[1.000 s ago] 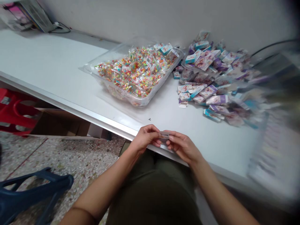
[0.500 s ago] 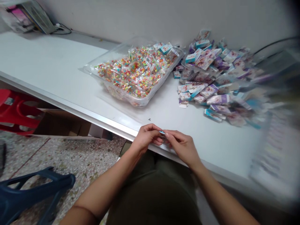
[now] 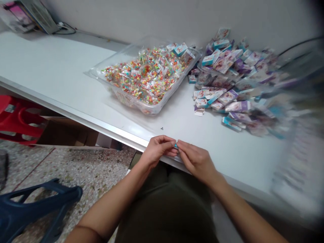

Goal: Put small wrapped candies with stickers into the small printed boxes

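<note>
My left hand (image 3: 159, 149) pinches a small blue-and-white carton (image 3: 176, 145) at the table's front edge. From the other side, the fingertips of my right hand (image 3: 196, 158) close on the same carton. Most of it is hidden behind my fingers. Beyond my hands, a clear plastic tray (image 3: 154, 110) is heaped with small clear packets of colourful beads or sweets (image 3: 144, 76). To its right lies a big pile of little blue, purple and white cartons (image 3: 229, 98), some in clear plastic.
A tiny dark scrap (image 3: 162, 128) lies on the white table (image 3: 63, 77) ahead of my hands. At right is a blurred stack of whitish packs (image 3: 296, 162). Below at left are a red stool (image 3: 17, 118), an open cardboard box (image 3: 68, 133) and a dark blue stool (image 3: 37, 206).
My right fingers have shifted over the carton's end, from a thumb-forward hold to closed fingertips. The carton has turned slightly between my hands. The view has moved a little.
</note>
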Demonstrator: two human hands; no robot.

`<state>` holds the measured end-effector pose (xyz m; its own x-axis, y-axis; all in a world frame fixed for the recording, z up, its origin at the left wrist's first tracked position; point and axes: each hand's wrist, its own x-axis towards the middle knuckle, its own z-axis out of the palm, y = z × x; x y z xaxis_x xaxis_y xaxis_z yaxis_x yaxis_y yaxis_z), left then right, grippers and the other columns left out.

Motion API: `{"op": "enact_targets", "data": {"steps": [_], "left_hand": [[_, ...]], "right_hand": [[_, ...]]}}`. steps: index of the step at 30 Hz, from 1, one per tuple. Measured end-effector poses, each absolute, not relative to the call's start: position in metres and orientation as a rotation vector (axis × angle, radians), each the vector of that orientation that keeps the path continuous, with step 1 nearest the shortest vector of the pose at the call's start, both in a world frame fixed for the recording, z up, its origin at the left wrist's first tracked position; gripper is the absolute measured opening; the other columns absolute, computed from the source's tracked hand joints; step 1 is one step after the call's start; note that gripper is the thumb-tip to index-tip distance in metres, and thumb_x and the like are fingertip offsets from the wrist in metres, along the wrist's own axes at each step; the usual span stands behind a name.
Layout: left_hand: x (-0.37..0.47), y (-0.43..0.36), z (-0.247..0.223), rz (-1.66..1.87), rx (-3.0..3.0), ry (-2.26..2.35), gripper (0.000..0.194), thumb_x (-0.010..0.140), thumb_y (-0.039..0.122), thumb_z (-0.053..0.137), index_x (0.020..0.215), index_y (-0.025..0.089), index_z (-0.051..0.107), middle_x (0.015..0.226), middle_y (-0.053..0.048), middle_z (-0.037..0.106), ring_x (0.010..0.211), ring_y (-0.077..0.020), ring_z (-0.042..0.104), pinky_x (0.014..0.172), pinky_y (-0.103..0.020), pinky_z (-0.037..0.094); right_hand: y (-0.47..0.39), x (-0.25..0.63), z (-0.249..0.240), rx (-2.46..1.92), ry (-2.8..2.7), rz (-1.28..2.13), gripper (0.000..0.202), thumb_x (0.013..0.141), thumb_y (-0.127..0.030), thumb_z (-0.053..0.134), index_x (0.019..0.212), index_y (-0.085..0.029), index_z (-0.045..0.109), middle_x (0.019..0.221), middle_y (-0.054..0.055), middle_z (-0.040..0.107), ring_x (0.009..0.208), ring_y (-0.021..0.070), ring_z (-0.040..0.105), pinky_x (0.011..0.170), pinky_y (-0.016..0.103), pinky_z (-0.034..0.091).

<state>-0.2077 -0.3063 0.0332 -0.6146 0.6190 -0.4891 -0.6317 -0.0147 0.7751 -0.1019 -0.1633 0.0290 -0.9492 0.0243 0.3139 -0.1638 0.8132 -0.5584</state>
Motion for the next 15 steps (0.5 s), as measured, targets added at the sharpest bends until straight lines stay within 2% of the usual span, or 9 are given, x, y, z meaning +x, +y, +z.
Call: {"op": "enact_targets", "data": {"steps": [4, 6, 9, 12, 14, 15], "left_hand": [[-0.2, -0.308, 0.028, 1.81, 0.031, 1.469, 0.019, 0.073, 0.022, 0.074, 0.086, 0.013, 0.064, 0.063, -0.001, 0.069, 0.058, -0.0131, 0.067, 0.065, -0.027, 0.058], [-0.197, -0.308, 0.025, 1.81, 0.082, 1.528, 0.021, 0.075, 0.024, 0.073, 0.089, 0.014, 0.062, 0.061, 0.0, 0.068, 0.058, -0.0133, 0.067, 0.064, -0.027, 0.058], [-0.195, -0.309, 0.022, 1.808, 0.168, 1.539, 0.03, 0.075, 0.03, 0.074, 0.096, 0.014, 0.059, 0.068, -0.001, 0.068, 0.059, -0.0129, 0.067, 0.064, -0.027, 0.058], [-0.195, -0.309, 0.019, 1.836, 0.169, 1.59, 0.046, 0.076, 0.038, 0.074, 0.11, 0.016, 0.053, 0.09, -0.003, 0.067, 0.056, -0.0107, 0.066, 0.058, -0.027, 0.058], [-0.195, -0.309, 0.017, 1.84, 0.127, 1.663, 0.049, 0.078, 0.042, 0.071, 0.114, 0.016, 0.05, 0.097, -0.005, 0.064, 0.054, -0.0094, 0.065, 0.054, -0.026, 0.057], [-0.196, -0.309, 0.016, 1.837, 0.105, 1.693, 0.048, 0.079, 0.043, 0.07, 0.112, 0.015, 0.05, 0.097, -0.005, 0.064, 0.053, -0.0092, 0.065, 0.053, -0.026, 0.057]], "right_hand": [[-0.16, -0.093, 0.009, 0.261, -2.676, 0.722, 0.044, 0.09, -0.015, 0.048, 0.133, -0.016, 0.057, 0.138, 0.015, 0.055, 0.122, 0.025, 0.059, 0.101, 0.042, 0.051], [-0.163, -0.091, 0.005, 0.246, -2.673, 0.722, 0.044, 0.091, -0.015, 0.047, 0.134, -0.017, 0.056, 0.14, 0.015, 0.054, 0.124, 0.0248, 0.056, 0.103, 0.043, 0.049], [-0.166, -0.097, 0.018, 0.072, -2.725, 0.883, 0.04, 0.094, -0.02, 0.046, 0.132, -0.018, 0.057, 0.123, 0.014, 0.066, 0.109, 0.0235, 0.064, 0.092, 0.04, 0.053], [-0.148, -0.114, 0.051, 0.006, -2.922, 1.163, 0.029, 0.093, -0.029, 0.05, 0.115, -0.022, 0.067, 0.097, 0.007, 0.073, 0.083, 0.02, 0.068, 0.075, 0.035, 0.055], [-0.118, -0.127, 0.078, -0.032, -2.875, 1.37, 0.026, 0.091, -0.038, 0.053, 0.106, -0.024, 0.07, 0.095, 0.005, 0.074, 0.079, 0.019, 0.067, 0.071, 0.033, 0.054], [-0.099, -0.133, 0.089, -0.102, -2.72, 1.451, 0.031, 0.091, -0.043, 0.053, 0.111, -0.026, 0.067, 0.099, 0.005, 0.073, 0.08, 0.0191, 0.068, 0.069, 0.033, 0.054]]}}
